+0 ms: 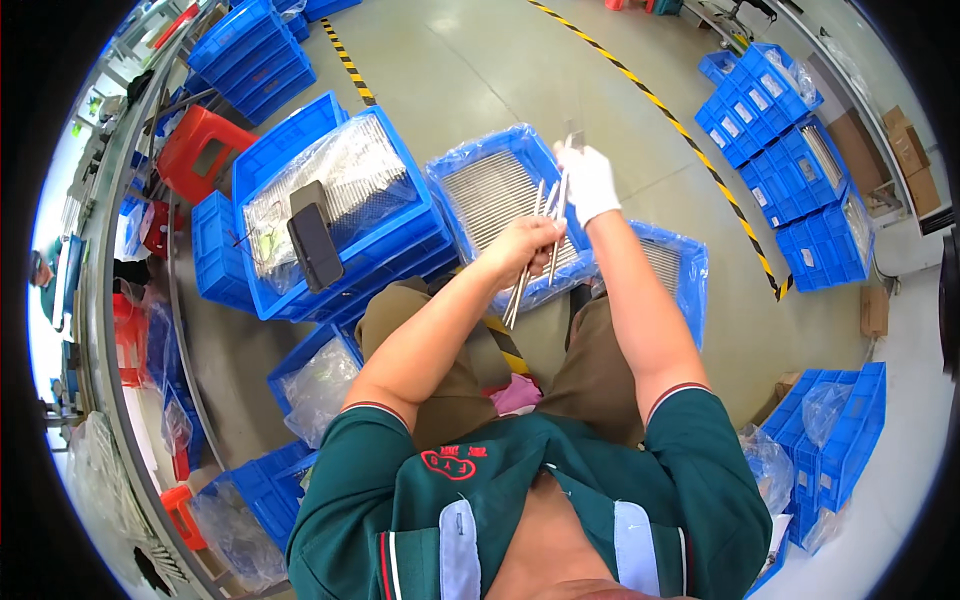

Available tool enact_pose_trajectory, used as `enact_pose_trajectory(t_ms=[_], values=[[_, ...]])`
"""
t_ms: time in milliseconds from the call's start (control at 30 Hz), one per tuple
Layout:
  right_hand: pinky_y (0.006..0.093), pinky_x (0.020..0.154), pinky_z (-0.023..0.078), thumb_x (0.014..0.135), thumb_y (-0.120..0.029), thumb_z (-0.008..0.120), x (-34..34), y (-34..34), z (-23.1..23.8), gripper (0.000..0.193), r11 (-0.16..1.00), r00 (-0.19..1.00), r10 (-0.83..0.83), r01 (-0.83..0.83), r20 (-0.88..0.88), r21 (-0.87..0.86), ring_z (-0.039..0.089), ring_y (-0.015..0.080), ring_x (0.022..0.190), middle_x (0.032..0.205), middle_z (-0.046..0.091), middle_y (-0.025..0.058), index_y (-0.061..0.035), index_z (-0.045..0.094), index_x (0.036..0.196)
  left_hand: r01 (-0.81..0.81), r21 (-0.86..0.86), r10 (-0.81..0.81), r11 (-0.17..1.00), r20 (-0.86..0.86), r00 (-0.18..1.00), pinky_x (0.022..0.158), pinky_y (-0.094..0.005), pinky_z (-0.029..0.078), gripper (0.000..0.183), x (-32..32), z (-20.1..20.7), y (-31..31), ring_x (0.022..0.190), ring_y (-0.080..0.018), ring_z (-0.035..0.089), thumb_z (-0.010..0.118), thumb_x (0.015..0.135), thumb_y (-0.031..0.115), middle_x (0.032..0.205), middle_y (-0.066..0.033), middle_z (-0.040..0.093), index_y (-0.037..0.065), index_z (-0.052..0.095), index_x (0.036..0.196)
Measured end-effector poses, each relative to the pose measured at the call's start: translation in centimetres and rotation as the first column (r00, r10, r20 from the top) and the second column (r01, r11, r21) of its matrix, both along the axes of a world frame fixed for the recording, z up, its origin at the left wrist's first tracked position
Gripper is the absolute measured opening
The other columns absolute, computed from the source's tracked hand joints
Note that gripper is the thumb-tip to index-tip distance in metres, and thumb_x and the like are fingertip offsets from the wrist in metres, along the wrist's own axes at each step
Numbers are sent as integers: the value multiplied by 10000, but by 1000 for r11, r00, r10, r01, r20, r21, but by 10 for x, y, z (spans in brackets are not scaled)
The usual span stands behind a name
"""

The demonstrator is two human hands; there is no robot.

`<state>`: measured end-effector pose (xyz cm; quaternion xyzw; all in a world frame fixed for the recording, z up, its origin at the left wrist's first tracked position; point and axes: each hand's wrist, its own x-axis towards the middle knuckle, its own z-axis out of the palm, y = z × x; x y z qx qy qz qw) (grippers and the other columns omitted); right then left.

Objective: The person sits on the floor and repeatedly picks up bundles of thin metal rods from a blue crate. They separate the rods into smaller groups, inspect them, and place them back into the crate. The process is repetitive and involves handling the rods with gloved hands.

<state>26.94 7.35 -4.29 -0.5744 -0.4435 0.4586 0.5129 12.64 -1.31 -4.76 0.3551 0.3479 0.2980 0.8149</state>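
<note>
My bare left hand (527, 248) is closed around several thin metal rods (517, 295), which fan out above and below the fist. My right hand (590, 182), in a white glove, is closed at the upper end of one upright metal rod (561, 205); its fingertips are partly hidden. Something small and greyish (573, 133), smeared by motion, shows just above the glove. Beneath both hands lies a blue crate (437, 172) lined with clear plastic, holding rows of similar rods (490, 195).
Another lined blue crate (697, 285) with rods stands at my right knee. Stacked blue crates (345, 110) on my left carry bagged rods and a dark phone (316, 245). A red stool (195, 150) stands beyond them. More crate stacks (790, 150) line the right side.
</note>
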Motion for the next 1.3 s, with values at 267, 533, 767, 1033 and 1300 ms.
enact_pose_trajectory(t_ms=[267,533,767,1033,1300], values=[[263,320,187,846,-293,656,48,15,24,291,983,889,-164,110,-428,-147,268,86,324,473,319,-49,-126,507,660,-79,-195,119,978,204,972,499,-226,375,229,-17,3,6,580,-95,431,579,914,260,740,-20,515,68,543,794],[267,324,234,861,-290,628,66,23,26,250,976,889,-216,195,-403,-94,307,94,343,485,316,-36,-96,517,748,-15,-86,35,996,234,972,573,-291,502,268,-28,-10,11,714,-183,588,550,928,286,843,-90,574,50,548,800],[253,365,325,862,-305,629,0,-18,8,259,927,928,311,-343,-203,-150,421,108,380,540,514,5,-69,596,761,-24,-123,77,992,447,891,899,-513,488,272,-26,-4,22,990,-315,610,605,886,312,985,-133,613,58,592,789],[311,558,478,858,-396,594,-25,-22,16,383,862,766,499,-488,405,-138,607,182,560,614,614,100,-17,614,813,-72,-184,135,980,358,924,515,-254,383,251,-31,-12,20,558,-94,409,608,893,302,728,-5,467,76,562,795],[316,540,444,918,-261,526,-6,-22,-19,246,924,858,382,-364,344,-118,560,189,554,665,606,109,-30,557,837,-591,-169,611,789,122,782,493,-304,434,282,-52,-2,42,532,-136,465,585,906,328,666,-10,470,84,519,782]])
